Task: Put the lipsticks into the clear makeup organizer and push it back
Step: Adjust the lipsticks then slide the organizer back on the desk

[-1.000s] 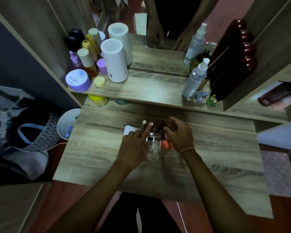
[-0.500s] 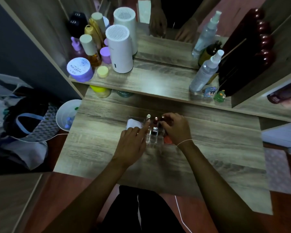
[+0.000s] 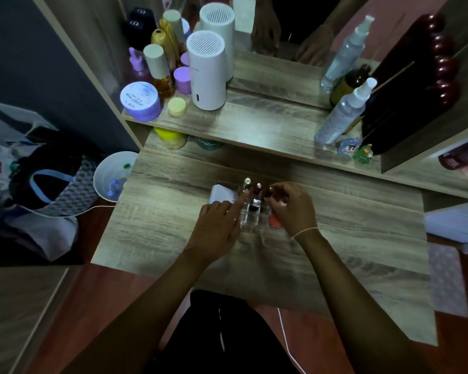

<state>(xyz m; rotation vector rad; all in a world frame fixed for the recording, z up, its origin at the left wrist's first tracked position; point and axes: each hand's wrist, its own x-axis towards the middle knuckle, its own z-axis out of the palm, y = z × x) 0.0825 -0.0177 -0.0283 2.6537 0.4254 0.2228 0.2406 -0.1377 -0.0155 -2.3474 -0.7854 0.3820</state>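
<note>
The clear makeup organizer (image 3: pixel 250 215) stands on the wooden table between my hands. A silver-capped lipstick (image 3: pixel 247 182) and a dark red lipstick (image 3: pixel 257 188) stand upright in its back slots. My right hand (image 3: pixel 292 207) pinches a third dark lipstick (image 3: pixel 268 194) at the organizer's right side. My left hand (image 3: pixel 218 225) rests at the organizer's left, its forefinger stretched out against the clear wall beside the silver-capped lipstick. An orange item (image 3: pixel 275 221) lies partly hidden under my right hand.
A white box (image 3: pixel 220 194) lies left of the organizer. The raised shelf behind holds a white cylinder (image 3: pixel 207 74), a purple jar (image 3: pixel 140 101), bottles, a spray bottle (image 3: pixel 341 114) and small figurines (image 3: pixel 362 153). A white bin (image 3: pixel 111 176) stands off the table's left edge. A mirror is behind.
My right hand has brought a dark lipstick from the organizer's front right up to its back right. The left hand has kept its place against the organizer.
</note>
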